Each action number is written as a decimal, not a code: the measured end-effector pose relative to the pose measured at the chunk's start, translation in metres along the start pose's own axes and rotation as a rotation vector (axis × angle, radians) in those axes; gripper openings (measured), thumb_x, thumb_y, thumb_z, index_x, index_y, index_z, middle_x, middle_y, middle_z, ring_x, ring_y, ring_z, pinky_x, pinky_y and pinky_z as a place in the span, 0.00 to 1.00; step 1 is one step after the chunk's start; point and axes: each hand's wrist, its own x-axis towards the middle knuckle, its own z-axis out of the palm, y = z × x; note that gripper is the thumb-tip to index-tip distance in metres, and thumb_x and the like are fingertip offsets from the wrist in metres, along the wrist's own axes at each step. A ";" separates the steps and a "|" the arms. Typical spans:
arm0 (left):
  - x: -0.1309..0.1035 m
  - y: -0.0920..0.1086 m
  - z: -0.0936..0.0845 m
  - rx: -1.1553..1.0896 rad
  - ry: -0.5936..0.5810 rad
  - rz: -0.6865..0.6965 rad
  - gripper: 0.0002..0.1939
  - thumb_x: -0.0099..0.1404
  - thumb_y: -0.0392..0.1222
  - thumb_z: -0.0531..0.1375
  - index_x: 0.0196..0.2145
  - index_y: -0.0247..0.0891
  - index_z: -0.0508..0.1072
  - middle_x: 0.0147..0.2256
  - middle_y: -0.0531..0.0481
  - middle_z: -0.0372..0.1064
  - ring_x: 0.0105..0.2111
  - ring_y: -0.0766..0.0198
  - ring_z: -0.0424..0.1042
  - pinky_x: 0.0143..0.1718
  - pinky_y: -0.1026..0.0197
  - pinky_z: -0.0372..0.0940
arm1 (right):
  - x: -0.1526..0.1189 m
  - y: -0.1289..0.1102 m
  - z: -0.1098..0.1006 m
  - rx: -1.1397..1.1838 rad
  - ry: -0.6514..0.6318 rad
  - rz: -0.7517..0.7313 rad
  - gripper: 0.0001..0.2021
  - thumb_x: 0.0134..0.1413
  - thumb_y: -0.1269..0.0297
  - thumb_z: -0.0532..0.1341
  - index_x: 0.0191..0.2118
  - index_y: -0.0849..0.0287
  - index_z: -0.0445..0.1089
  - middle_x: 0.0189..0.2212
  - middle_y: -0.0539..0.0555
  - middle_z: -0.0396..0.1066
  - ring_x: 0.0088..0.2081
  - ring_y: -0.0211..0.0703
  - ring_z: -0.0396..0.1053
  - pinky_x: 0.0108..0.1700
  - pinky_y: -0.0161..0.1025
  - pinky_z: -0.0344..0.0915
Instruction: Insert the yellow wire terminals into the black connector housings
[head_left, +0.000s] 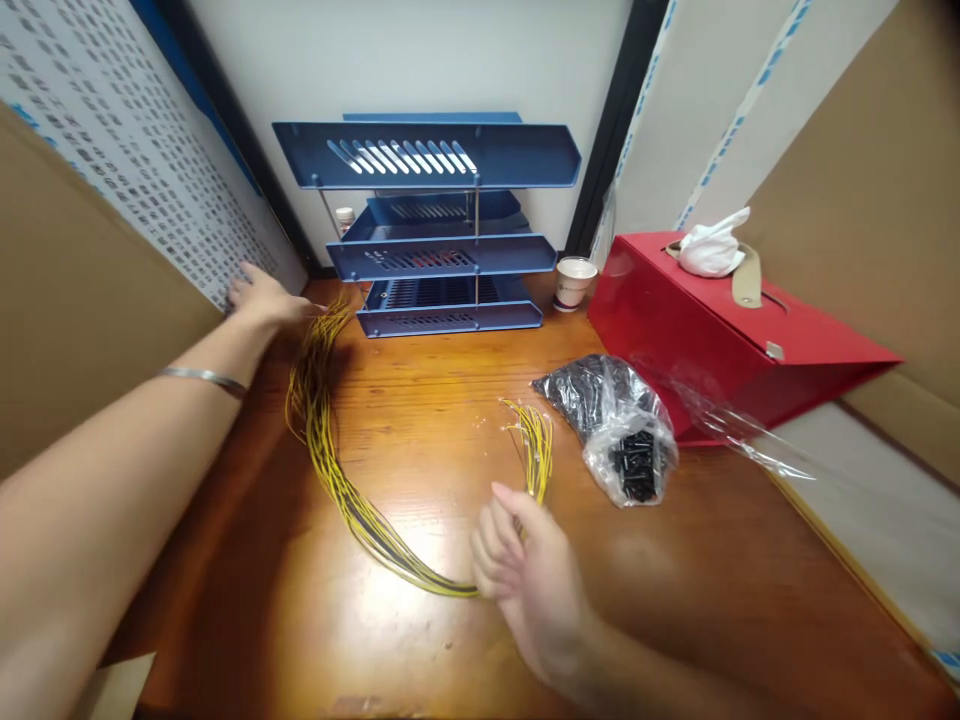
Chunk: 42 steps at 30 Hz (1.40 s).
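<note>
Yellow wire bundle curves across bench centre. Left hand at 10 o'clock, fingers flat on far ends; right hand at 6, fingers loosely curled beside near ends, grip unclear. Step looks like straightening/sorting; next needs firm pinch.

hands on yellow wires, wooden desk

You have two hands in view: your left hand and your right hand. You see one long bundle of yellow-and-black wires, too many strands to count. There is one blue rack of three letter trays, one paper cup, one red box, one clear bag of small black parts, and one bracelet.
</note>
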 end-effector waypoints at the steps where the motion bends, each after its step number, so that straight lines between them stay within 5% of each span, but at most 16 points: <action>1: -0.017 0.010 -0.001 0.001 0.002 -0.043 0.71 0.49 0.61 0.74 0.67 0.13 0.37 0.69 0.12 0.39 0.70 0.27 0.42 0.65 0.24 0.47 | 0.006 0.001 0.003 0.023 0.006 -0.014 0.30 0.45 0.51 0.68 0.14 0.56 0.46 0.12 0.41 0.41 0.16 0.28 0.37 0.19 0.33 0.33; 3: -0.061 0.034 -0.005 -0.044 0.062 0.038 0.57 0.57 0.53 0.71 0.69 0.22 0.45 0.72 0.24 0.38 0.72 0.37 0.41 0.70 0.38 0.45 | 0.015 -0.001 0.008 0.067 0.022 -0.041 0.28 0.45 0.53 0.66 0.14 0.57 0.46 0.12 0.41 0.42 0.16 0.28 0.37 0.19 0.33 0.34; 4: -0.086 0.046 -0.008 -0.101 0.080 0.133 0.44 0.62 0.48 0.68 0.67 0.26 0.54 0.69 0.28 0.49 0.70 0.42 0.51 0.69 0.44 0.50 | 0.019 -0.004 0.011 0.088 0.033 -0.053 0.27 0.47 0.55 0.65 0.14 0.57 0.46 0.12 0.42 0.42 0.16 0.28 0.37 0.19 0.32 0.34; 7: -0.164 0.075 -0.018 -0.259 -0.304 0.379 0.16 0.70 0.51 0.57 0.48 0.39 0.75 0.50 0.40 0.76 0.51 0.49 0.74 0.57 0.50 0.64 | 0.034 -0.021 0.018 0.129 0.077 -0.096 0.25 0.57 0.60 0.57 0.14 0.57 0.45 0.12 0.43 0.41 0.16 0.30 0.36 0.18 0.33 0.35; 9: -0.209 0.084 -0.022 -0.339 -0.612 0.483 0.16 0.72 0.55 0.53 0.44 0.45 0.77 0.47 0.45 0.78 0.47 0.51 0.76 0.52 0.53 0.65 | 0.045 -0.033 0.021 0.137 0.103 -0.183 0.26 0.63 0.64 0.51 0.14 0.57 0.45 0.12 0.44 0.41 0.16 0.32 0.37 0.19 0.33 0.40; 11: -0.240 0.088 -0.024 -0.431 -0.802 0.561 0.18 0.73 0.56 0.52 0.50 0.49 0.76 0.50 0.47 0.77 0.49 0.53 0.75 0.51 0.55 0.65 | 0.056 -0.039 0.021 0.113 0.121 -0.288 0.26 0.66 0.67 0.48 0.14 0.57 0.46 0.12 0.45 0.41 0.17 0.33 0.40 0.22 0.33 0.48; 13: -0.256 0.088 -0.022 -0.438 -0.784 0.571 0.19 0.71 0.58 0.56 0.53 0.48 0.75 0.47 0.45 0.78 0.46 0.52 0.75 0.49 0.55 0.64 | 0.066 -0.040 0.020 0.051 0.142 -0.379 0.26 0.66 0.68 0.48 0.14 0.57 0.47 0.12 0.45 0.44 0.18 0.34 0.45 0.25 0.34 0.51; 17: -0.258 0.083 -0.016 -0.340 -0.752 0.628 0.16 0.70 0.56 0.58 0.45 0.45 0.79 0.35 0.46 0.78 0.36 0.54 0.73 0.41 0.56 0.62 | 0.077 -0.031 0.015 -0.083 0.216 -0.392 0.25 0.65 0.69 0.52 0.14 0.57 0.52 0.13 0.46 0.52 0.20 0.35 0.54 0.28 0.34 0.55; 20: -0.252 0.074 -0.016 -0.222 -0.727 0.683 0.18 0.74 0.51 0.54 0.36 0.41 0.80 0.32 0.45 0.77 0.34 0.56 0.71 0.39 0.58 0.60 | 0.075 -0.033 0.008 -0.139 0.207 -0.224 0.21 0.64 0.65 0.57 0.18 0.58 0.60 0.17 0.48 0.62 0.24 0.36 0.63 0.33 0.34 0.63; 24: -0.243 0.057 -0.023 -0.068 -0.612 0.731 0.18 0.75 0.47 0.54 0.35 0.40 0.81 0.32 0.44 0.77 0.34 0.57 0.72 0.40 0.58 0.60 | 0.059 -0.056 -0.011 -0.308 0.058 0.023 0.07 0.61 0.62 0.63 0.36 0.61 0.72 0.35 0.55 0.78 0.35 0.40 0.76 0.43 0.38 0.73; 28: -0.241 0.051 -0.030 0.044 -0.603 0.786 0.16 0.75 0.47 0.54 0.38 0.42 0.81 0.34 0.46 0.79 0.36 0.56 0.74 0.41 0.56 0.61 | 0.038 -0.087 -0.035 -0.958 0.070 0.185 0.14 0.64 0.55 0.60 0.36 0.63 0.72 0.31 0.58 0.78 0.23 0.40 0.73 0.25 0.37 0.71; 33: -0.248 0.069 -0.041 0.174 -0.635 0.790 0.12 0.72 0.45 0.57 0.39 0.43 0.81 0.38 0.45 0.79 0.41 0.52 0.76 0.41 0.55 0.62 | 0.016 -0.110 -0.048 -1.419 0.076 0.047 0.12 0.65 0.59 0.59 0.33 0.60 0.71 0.25 0.54 0.76 0.20 0.37 0.69 0.21 0.34 0.64; 37: -0.243 0.090 -0.045 0.191 -0.672 0.718 0.15 0.66 0.56 0.62 0.40 0.44 0.80 0.39 0.44 0.79 0.42 0.48 0.75 0.38 0.55 0.61 | 0.014 -0.114 -0.042 -1.799 0.126 -0.230 0.07 0.61 0.63 0.62 0.33 0.57 0.74 0.26 0.52 0.77 0.26 0.42 0.72 0.31 0.38 0.64; 42: -0.222 0.113 -0.022 0.013 -0.778 0.642 0.13 0.67 0.52 0.59 0.39 0.46 0.81 0.39 0.48 0.81 0.39 0.54 0.76 0.35 0.60 0.59 | 0.035 -0.102 -0.044 -1.934 0.116 -0.472 0.04 0.59 0.68 0.62 0.36 0.55 0.76 0.28 0.50 0.78 0.31 0.44 0.73 0.36 0.40 0.61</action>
